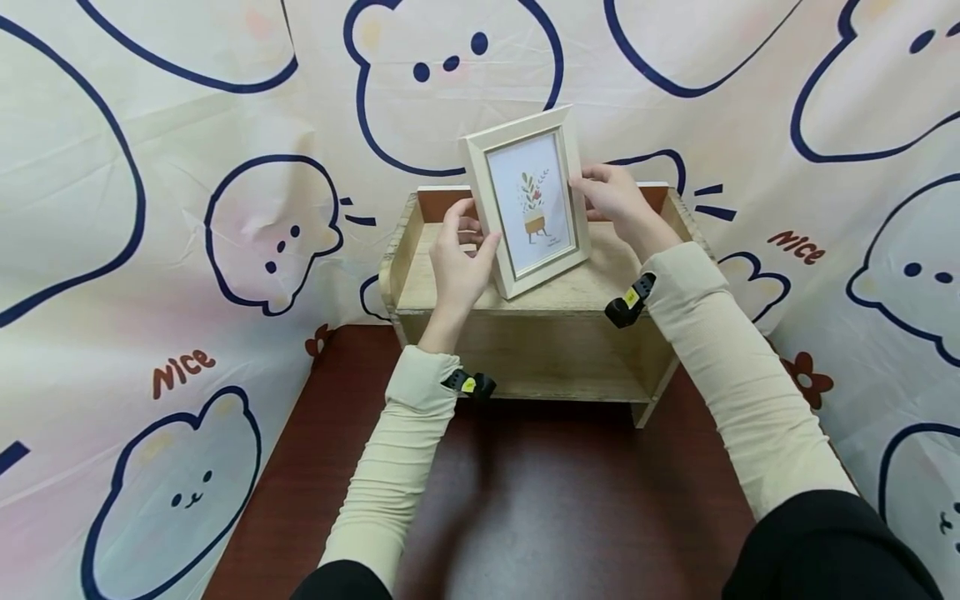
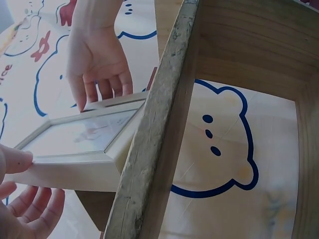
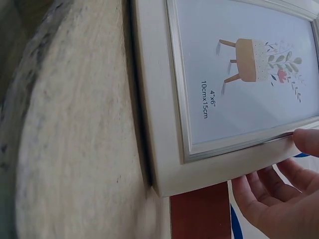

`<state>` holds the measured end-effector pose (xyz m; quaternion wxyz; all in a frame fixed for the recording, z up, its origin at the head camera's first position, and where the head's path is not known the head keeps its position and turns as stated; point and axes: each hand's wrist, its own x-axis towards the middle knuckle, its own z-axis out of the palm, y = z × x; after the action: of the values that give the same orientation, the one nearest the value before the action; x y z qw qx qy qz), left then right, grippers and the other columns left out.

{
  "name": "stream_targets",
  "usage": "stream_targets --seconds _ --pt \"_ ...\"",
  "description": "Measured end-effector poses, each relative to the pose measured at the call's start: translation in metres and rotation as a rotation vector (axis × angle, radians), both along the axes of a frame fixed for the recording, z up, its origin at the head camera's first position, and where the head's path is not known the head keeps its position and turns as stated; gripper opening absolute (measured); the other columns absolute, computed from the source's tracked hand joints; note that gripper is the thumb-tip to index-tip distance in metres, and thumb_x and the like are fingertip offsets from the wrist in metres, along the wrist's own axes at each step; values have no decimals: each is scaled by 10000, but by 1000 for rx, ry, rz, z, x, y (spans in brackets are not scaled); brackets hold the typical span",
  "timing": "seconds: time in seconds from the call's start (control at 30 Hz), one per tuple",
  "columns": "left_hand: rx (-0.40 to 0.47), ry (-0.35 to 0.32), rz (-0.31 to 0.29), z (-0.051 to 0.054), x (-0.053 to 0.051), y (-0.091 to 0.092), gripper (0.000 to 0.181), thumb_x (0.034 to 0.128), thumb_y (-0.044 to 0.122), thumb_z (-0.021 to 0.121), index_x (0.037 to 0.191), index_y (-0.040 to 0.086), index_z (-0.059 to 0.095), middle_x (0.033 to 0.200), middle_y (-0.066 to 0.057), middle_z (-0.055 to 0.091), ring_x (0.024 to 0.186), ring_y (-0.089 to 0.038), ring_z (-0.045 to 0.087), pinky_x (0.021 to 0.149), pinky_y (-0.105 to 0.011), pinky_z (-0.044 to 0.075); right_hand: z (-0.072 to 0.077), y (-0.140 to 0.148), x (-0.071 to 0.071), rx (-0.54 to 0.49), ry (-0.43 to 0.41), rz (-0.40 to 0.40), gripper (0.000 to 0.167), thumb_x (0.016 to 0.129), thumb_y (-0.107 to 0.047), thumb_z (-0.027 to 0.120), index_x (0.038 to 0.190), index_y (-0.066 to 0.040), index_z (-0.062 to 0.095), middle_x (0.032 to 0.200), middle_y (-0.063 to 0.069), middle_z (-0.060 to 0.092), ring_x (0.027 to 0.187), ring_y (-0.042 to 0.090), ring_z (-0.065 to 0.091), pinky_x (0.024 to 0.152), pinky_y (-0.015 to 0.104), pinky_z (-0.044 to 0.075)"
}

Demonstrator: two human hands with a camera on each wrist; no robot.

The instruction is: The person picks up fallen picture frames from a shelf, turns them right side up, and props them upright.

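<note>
A white picture frame (image 1: pixel 532 200) with a potted-plant print stands tilted at the front of a small wooden shelf's top board (image 1: pixel 427 279). My left hand (image 1: pixel 461 258) holds its left side, thumb on the front and fingers behind. On the opposite side my right hand (image 1: pixel 618 204) pinches the edge. In the right wrist view the frame's bottom edge (image 3: pixel 164 149) lies close along the board, and the right thumb (image 3: pixel 306 141) presses its front. The left wrist view shows the left thumb (image 2: pixel 17 160) on the frame's border, fingers beneath.
Below the top board the shelf has a lower compartment (image 1: pixel 555 354). It stands on a dark red-brown table (image 1: pixel 570 500). Cloth printed with cartoon bears (image 1: pixel 277 233) hangs behind and at both sides. Raised side panels (image 1: pixel 401 242) bound the top board.
</note>
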<state>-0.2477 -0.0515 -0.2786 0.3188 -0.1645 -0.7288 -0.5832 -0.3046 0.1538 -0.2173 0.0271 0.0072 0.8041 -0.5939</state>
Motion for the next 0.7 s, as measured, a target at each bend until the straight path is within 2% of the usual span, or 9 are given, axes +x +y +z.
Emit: stream_targets --seconds 0.2,0.4,0.53,0.7 --pt "-8 -26 -25 0 -4 -1 461 805 -2 647 1239 -22 492 917 -220 561 770 -285 586 640 -353 507 -3 5 5 6 29 -3 431 946 -265 466 1304 -26 451 1270 150 488 981 211 554 918 367 427" --pt "-31 -44 -22 2 -7 -2 455 814 -13 631 1249 -4 497 904 -189 574 761 -250 584 621 -274 489 -5 8 10 -6 59 -12 417 939 -257 487 1274 -8 479 1230 143 506 885 179 565 893 352 446" --pt "-24 -36 -39 3 -8 -4 445 816 -32 618 1247 -9 506 914 -208 577 756 -263 584 638 -307 496 -6 8 13 -26 79 -33 391 931 -236 508 1245 -4 505 1154 105 530 801 139 566 875 347 455" --pt "-26 -46 -40 3 -13 -5 439 820 -43 603 1248 -10 510 928 -217 582 759 -276 585 657 -333 499 -8 9 18 -52 97 -51 369 918 -226 536 1215 -7 533 1069 65 560 836 160 569 856 333 465"
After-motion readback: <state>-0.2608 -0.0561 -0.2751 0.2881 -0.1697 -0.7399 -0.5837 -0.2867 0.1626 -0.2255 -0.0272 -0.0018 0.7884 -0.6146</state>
